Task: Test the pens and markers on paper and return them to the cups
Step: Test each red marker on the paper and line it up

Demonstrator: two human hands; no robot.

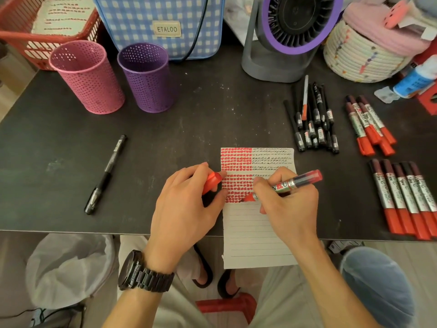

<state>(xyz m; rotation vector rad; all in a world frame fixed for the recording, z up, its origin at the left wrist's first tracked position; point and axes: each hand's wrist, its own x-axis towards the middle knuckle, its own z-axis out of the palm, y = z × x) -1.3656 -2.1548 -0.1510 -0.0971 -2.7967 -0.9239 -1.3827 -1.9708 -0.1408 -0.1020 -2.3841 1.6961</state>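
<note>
My right hand grips an uncapped red marker, its tip touching the lined paper at the lower edge of a block of red marks. My left hand holds the marker's red cap and rests at the paper's left edge. The paper hangs over the table's front edge. A pink mesh cup and a purple mesh cup stand at the back left; I see nothing inside them.
A lone black pen lies left of the paper. To the right lie a pile of black pens and two groups of red markers. Behind stand a red basket, checked bag, fan and rope basket.
</note>
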